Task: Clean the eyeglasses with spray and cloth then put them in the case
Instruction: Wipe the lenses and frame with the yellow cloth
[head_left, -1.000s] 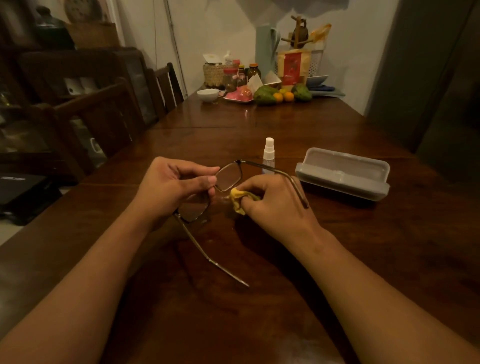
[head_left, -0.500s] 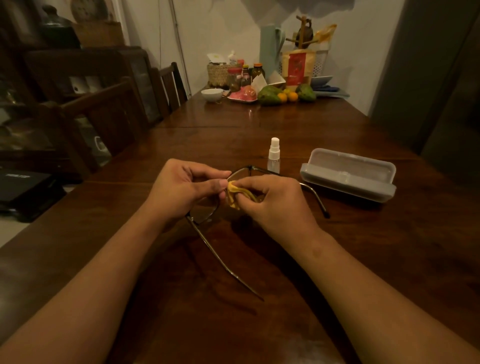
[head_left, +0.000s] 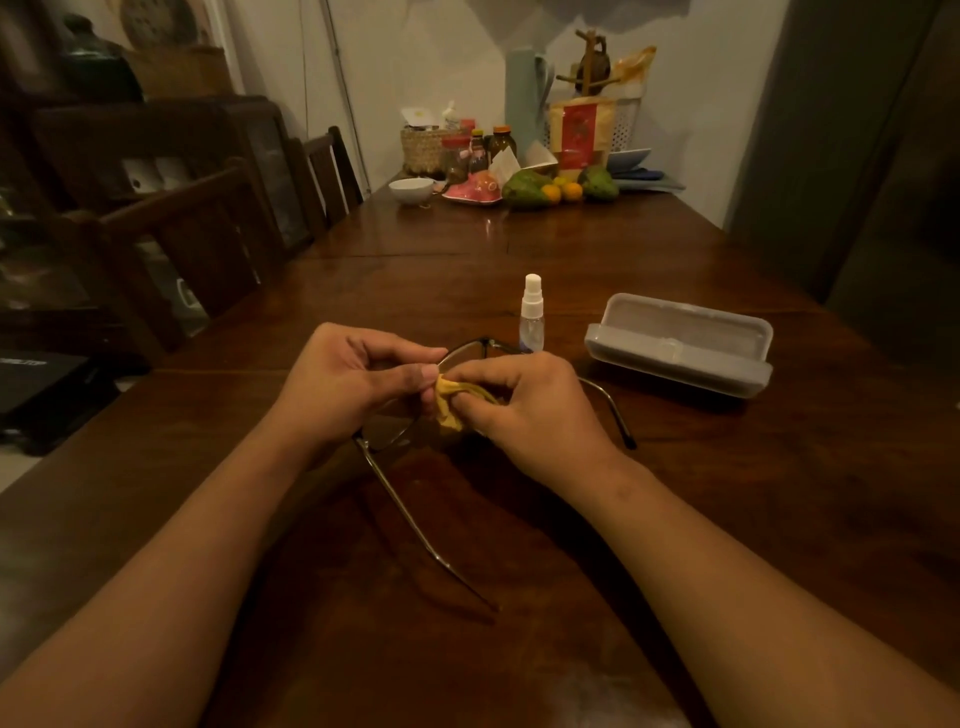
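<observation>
The eyeglasses (head_left: 387, 431) were held between both hands, just above the wooden table (head_left: 519, 545), temples unfolded toward the near side. The left hand (head_left: 353, 384) pinched the frame; the right hand (head_left: 535, 410) pinched a yellow cloth (head_left: 448, 402), apparently around one lens, though dim light obscured it. Just beyond stood the spray bottle (head_left: 531, 317); the open case (head_left: 675, 345) lay right.

Both hands (head_left: 358, 384) rub cloth (head_left: 448, 402) on eyeglasses (head_left: 395, 483).
</observation>
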